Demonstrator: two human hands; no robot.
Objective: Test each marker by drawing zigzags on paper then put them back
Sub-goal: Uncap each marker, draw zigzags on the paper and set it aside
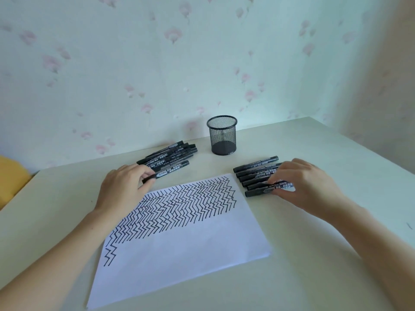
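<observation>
A white sheet of paper point(186, 250) lies in front of me, its upper half covered in black zigzag lines. Beyond its top left corner is a pile of several black markers point(170, 154). My left hand point(125, 187) pinches the nearest marker point(173, 169) of that pile by its near end. To the right of the paper, several more black markers point(256, 171) lie side by side in a row. My right hand point(301, 185) rests over that row, fingers curled on the front marker point(258, 192).
A black mesh pen cup point(222, 135) stands with nothing showing inside at the back of the pale table point(314, 277), near the floral wall. The table's left edge borders something yellow point(11, 178). Its right edge runs diagonally at the far right.
</observation>
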